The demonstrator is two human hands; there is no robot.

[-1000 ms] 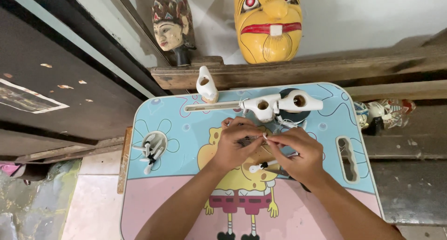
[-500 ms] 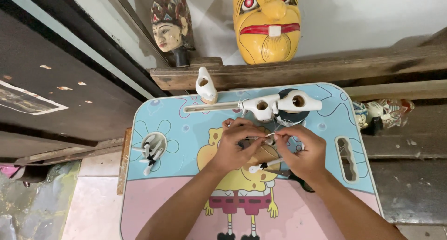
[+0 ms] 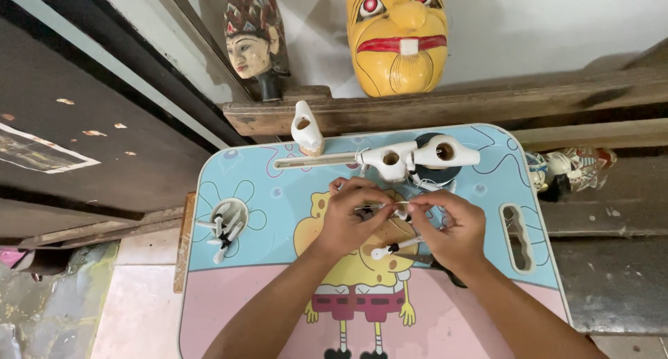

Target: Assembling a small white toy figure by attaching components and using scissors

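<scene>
My left hand (image 3: 348,223) and my right hand (image 3: 452,230) meet over the middle of the small cartoon-printed table (image 3: 278,289); both are closed, fingertips pinching the two ends of a thin metal wire (image 3: 386,204) that runs level between them; my right hand also grips a slim white-tipped stick (image 3: 396,247) that pokes out toward the left under my fingers; whether the dark handle showing under that palm belongs to it I cannot tell. The wire looks light, springy and slippery, easy to kink, so I judge it wants a fingertip hold close to each end rather than a fist. Just beyond my knuckles lie white carved pieces (image 3: 417,156) with round holes, beside a dark spool; they look brittle. A cup recess (image 3: 224,223) to the left holds small white pegs; a yellow mask (image 3: 398,35) hangs on the wall above.
</scene>
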